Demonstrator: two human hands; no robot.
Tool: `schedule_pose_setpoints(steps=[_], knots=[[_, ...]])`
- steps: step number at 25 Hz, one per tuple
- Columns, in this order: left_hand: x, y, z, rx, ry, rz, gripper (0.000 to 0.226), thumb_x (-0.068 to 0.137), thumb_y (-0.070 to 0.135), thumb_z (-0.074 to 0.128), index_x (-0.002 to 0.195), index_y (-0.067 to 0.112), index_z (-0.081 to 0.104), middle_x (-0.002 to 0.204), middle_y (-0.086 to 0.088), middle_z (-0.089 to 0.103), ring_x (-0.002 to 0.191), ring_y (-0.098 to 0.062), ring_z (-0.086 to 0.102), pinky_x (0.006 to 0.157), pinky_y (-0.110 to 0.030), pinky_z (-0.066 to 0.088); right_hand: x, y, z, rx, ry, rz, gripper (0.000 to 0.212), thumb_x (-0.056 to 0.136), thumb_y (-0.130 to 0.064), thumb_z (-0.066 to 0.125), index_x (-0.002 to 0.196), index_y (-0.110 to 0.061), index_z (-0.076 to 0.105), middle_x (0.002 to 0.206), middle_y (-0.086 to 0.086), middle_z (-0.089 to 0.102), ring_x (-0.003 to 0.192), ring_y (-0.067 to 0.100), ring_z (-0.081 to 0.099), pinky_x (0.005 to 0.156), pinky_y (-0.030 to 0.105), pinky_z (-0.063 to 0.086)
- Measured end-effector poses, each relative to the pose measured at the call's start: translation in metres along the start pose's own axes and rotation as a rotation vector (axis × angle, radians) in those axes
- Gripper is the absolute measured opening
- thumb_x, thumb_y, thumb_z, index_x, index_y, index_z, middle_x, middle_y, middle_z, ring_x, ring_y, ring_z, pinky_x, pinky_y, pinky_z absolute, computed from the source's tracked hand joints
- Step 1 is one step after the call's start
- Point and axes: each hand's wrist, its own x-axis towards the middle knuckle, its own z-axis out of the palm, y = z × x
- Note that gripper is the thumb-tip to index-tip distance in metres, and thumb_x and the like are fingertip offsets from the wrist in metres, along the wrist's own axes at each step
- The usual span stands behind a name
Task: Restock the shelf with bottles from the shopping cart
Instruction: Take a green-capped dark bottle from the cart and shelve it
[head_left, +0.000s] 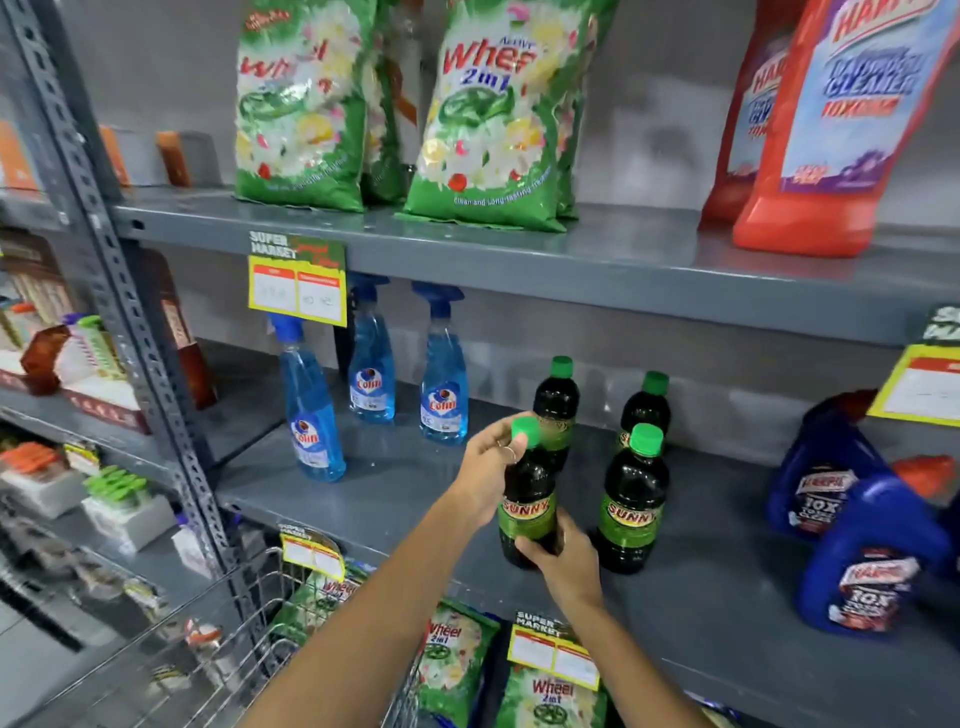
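held bottle (527, 499): dark, green cap, green "SUNNY" label, upright, at the front of the middle shelf (415, 488), about centre of view. Base looks on or just above the shelf board; cannot tell which.
left hand (488, 467): closed round the neck and shoulder from 9 o'clock, fingertips at the cap, ring on one finger.
right hand (563, 564): wrapped round the lower body from 5 o'clock, thumb across the front under the label.
front-right bottle (631, 499): same kind, just beside the held one at 3 o'clock, standing, not touching it.
back-left bottle (556, 410): same kind, directly behind the held one at 12 o'clock, partly covered by it.
back-right bottle (647, 410): same kind, behind the front-right one.
blue spray bottles (371, 374): three, "Colin" labels, at 10 o'clock on the same shelf, well apart from the dark ones.
blue jugs (872, 561): at 3 o'clock, far right of the same shelf, tilted.
upper shelf (519, 254): green "Wheel 2in1" bags (483, 114) at 12 o'clock, red bottles (810, 156) at 2 o'clock.
price tags (298, 286): yellow, hanging off the shelf edges.
shopping cart (218, 639): wire, at 7 o'clock below the arms; contents blurred.
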Motion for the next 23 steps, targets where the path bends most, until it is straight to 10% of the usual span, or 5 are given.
schedule_pose_setpoints(steps=[4, 17, 23], knots=[[0.035, -0.011, 0.003, 0.035, -0.055, -0.011, 0.035, 0.089, -0.008, 0.043, 0.123, -0.003, 0.051, 0.090, -0.002, 0.065, 0.097, -0.023, 0.056, 0.101, -0.038, 0.041, 0.027, 0.005, 0.004, 0.020, 0.067, 0.018, 0.055, 0.076, -0.010, 0.072, 0.127, -0.005, 0.050, 0.122, 0.015, 0.063, 0.113, 0.027, 0.057, 0.097, 0.035, 0.043], [0.050, -0.013, -0.002, 0.104, -0.030, 0.002, 0.037, 0.088, -0.002, 0.050, 0.124, 0.001, 0.052, 0.121, -0.013, 0.059, 0.110, -0.020, 0.054, 0.103, -0.035, 0.042, 0.031, 0.004, 0.020, 0.021, 0.156, 0.071, 0.065, 0.079, -0.008, 0.069, 0.136, -0.005, 0.037, 0.132, 0.017, 0.055, 0.122, 0.030, 0.052, 0.104, 0.045, 0.041], [-0.007, -0.014, -0.066, 0.117, 0.316, -0.053, 0.020, 0.086, 0.000, 0.054, 0.094, 0.014, 0.066, 0.086, 0.001, 0.064, 0.079, -0.011, 0.061, 0.071, -0.023, 0.044, -0.021, -0.007, 0.051, 0.029, 0.190, -0.118, 0.022, 0.078, -0.014, 0.070, 0.096, -0.012, 0.056, 0.088, -0.002, 0.058, 0.085, 0.023, 0.060, 0.076, 0.038, 0.050]])
